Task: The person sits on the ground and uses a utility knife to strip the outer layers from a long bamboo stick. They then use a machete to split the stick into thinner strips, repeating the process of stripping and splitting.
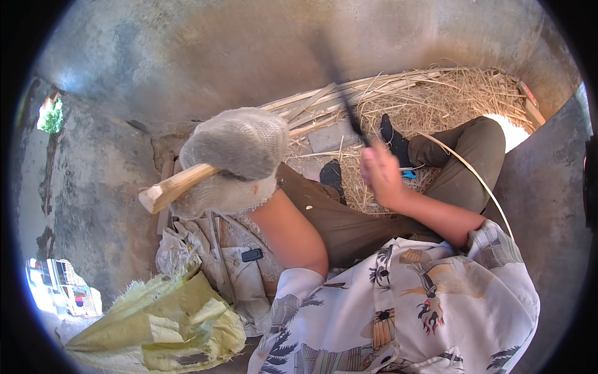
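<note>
Nearest me I see a crumpled yellow-green woven sack (159, 324) and a pale rumpled cloth (233, 262) with a small black object (251, 254) on it. My left hand (233, 159), in a grey knitted glove, is wrapped around a pale split bamboo stick (171, 187) raised before my knee. My right hand (380, 171) grips a dark blade (349, 103), blurred, perhaps a knife. Beyond lie dry straw (448, 93) and bamboo strips (330, 96).
</note>
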`<state>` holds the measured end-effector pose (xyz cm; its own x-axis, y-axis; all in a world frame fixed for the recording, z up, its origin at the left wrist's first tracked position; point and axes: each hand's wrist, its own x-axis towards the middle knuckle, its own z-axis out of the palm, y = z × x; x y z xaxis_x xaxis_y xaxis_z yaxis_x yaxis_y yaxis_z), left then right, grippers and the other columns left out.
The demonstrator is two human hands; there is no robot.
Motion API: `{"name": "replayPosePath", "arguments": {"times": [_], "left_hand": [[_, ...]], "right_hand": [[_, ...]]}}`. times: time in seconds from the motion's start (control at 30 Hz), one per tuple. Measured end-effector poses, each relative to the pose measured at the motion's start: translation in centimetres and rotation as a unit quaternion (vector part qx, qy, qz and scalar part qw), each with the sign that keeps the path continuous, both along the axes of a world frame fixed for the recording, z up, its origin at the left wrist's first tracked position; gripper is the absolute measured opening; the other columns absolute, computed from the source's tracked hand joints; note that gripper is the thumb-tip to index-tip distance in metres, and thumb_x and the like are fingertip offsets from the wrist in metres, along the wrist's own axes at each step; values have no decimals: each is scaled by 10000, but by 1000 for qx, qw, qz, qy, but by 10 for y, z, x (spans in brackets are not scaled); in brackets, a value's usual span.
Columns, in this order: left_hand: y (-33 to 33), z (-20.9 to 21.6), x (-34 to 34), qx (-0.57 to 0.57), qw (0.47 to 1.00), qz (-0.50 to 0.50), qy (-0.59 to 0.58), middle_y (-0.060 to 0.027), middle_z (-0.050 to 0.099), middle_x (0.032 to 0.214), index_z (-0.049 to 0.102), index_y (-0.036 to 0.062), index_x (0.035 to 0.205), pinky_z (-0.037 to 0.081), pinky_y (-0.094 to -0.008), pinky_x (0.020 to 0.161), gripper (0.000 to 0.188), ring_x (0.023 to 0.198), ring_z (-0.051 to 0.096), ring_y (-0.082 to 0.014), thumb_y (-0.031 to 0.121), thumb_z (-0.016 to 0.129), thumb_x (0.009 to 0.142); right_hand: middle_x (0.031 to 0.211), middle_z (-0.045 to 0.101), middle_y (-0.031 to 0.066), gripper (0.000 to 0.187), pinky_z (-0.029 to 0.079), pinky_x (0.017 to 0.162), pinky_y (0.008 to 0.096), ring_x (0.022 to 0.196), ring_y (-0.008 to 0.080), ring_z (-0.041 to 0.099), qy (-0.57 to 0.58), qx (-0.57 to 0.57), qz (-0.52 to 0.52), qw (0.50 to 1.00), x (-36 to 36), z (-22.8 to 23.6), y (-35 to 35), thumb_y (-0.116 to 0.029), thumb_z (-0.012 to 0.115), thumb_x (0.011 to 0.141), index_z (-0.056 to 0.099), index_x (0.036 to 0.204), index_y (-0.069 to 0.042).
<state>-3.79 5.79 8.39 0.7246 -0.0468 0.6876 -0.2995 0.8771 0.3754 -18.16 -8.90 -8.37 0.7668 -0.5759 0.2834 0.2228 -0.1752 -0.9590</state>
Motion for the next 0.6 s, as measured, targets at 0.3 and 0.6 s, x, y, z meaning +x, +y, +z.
{"name": "replayPosePath", "arguments": {"times": [0.3,0.6], "left_hand": [[16,3,3,51,967,-134,-211,16,405,465,439,154,604,306,-255,308,794,328,357,-105,915,336,806],[9,-10,-1,21,999,-2,-46,33,384,465,389,166,592,288,-256,309,753,323,357,-100,875,353,842]], "right_hand": [[594,410,-42,404,238,390,198,444,17,330,25,238,-3,971,-38,92,-29,-438,515,1035,457,799,-115],[631,508,50,398,382,538,293,580,116,440,222,-60,121,966,-34,39,9,-393,532,1036,584,930,-13]]}}
